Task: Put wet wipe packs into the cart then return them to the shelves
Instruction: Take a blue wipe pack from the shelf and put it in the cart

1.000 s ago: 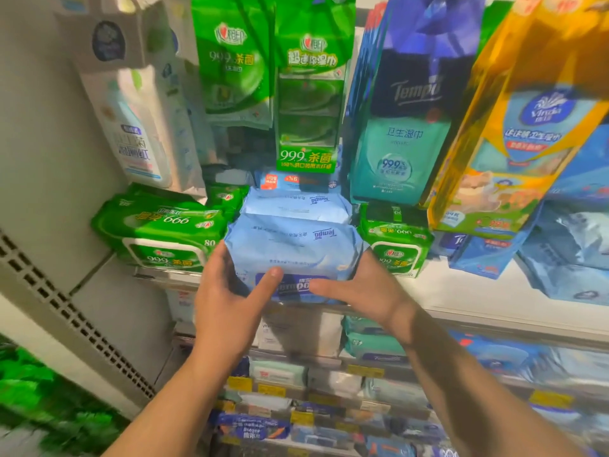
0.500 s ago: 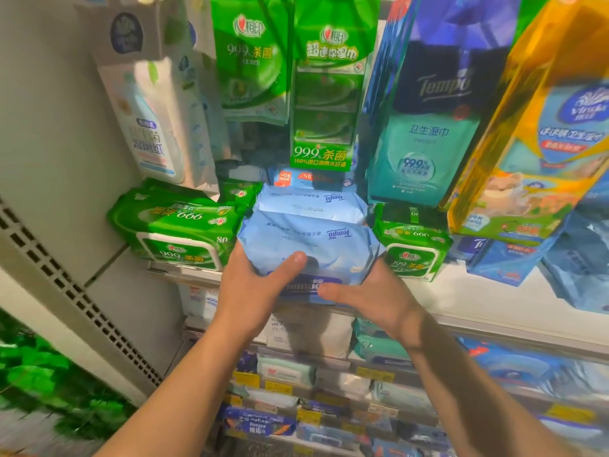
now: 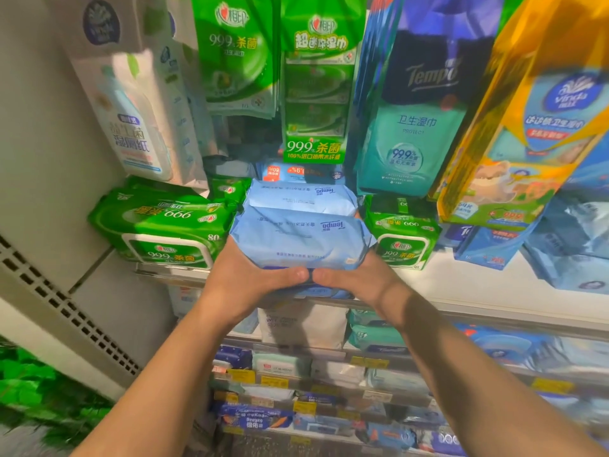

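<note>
At far left on the white shelf (image 3: pixel 461 275) I note a green wipe pack (image 3: pixel 158 222) lying flat. Just right of it, the left hand (image 3: pixel 240 285) curls round the left end of a light blue Tempo wipe pack (image 3: pixel 296 239), thumb across its front edge. That pack sits at the shelf's front lip, with a second blue pack (image 3: pixel 296 197) directly behind. The right hand (image 3: pixel 359 282) grips its right end, thumbs nearly touching. Further right stands a smaller green pack (image 3: pixel 400 240); yellow hanging bag (image 3: pixel 527 127) above.
</note>
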A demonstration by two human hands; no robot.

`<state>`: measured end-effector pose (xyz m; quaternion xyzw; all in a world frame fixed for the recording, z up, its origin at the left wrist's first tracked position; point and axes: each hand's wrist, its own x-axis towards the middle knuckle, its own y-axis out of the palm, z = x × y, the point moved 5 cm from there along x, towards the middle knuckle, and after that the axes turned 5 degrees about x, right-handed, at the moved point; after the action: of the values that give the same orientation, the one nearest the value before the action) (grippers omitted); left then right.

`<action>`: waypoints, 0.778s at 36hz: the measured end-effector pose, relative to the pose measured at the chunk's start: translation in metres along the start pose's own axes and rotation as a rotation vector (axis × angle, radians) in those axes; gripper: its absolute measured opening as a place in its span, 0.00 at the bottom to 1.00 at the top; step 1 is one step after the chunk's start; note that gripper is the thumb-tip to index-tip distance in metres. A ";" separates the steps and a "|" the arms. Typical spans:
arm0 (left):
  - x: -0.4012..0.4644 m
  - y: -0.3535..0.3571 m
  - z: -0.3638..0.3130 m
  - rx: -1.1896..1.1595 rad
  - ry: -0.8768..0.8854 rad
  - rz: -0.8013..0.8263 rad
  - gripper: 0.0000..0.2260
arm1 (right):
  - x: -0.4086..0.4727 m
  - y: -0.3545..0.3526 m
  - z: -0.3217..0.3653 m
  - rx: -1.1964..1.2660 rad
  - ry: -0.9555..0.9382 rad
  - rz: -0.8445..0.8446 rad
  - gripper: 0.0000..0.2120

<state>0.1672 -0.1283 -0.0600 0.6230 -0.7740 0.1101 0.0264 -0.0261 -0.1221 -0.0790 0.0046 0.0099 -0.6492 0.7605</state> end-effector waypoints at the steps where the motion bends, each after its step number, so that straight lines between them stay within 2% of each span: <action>1: 0.000 0.000 0.001 0.008 0.005 -0.005 0.34 | 0.001 -0.001 -0.002 -0.001 0.002 -0.009 0.22; 7: 0.002 0.002 0.003 -0.005 0.010 -0.022 0.35 | -0.003 0.004 0.003 0.033 0.013 -0.036 0.19; 14: -0.002 0.002 0.000 -0.037 0.009 -0.052 0.30 | -0.010 0.014 0.014 0.100 -0.056 -0.028 0.24; 20: -0.003 0.003 -0.006 -0.061 0.023 -0.010 0.34 | -0.023 0.012 0.017 0.070 -0.069 -0.092 0.24; 24: -0.011 0.004 -0.009 -0.080 0.028 0.002 0.32 | -0.036 0.014 0.019 0.060 -0.077 -0.118 0.25; 28: -0.021 0.006 -0.013 -0.081 0.007 0.026 0.33 | -0.051 0.021 0.025 0.112 -0.102 -0.050 0.23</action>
<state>0.1647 -0.1041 -0.0516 0.6109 -0.7857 0.0811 0.0530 -0.0130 -0.0692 -0.0529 0.0140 -0.0651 -0.6671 0.7420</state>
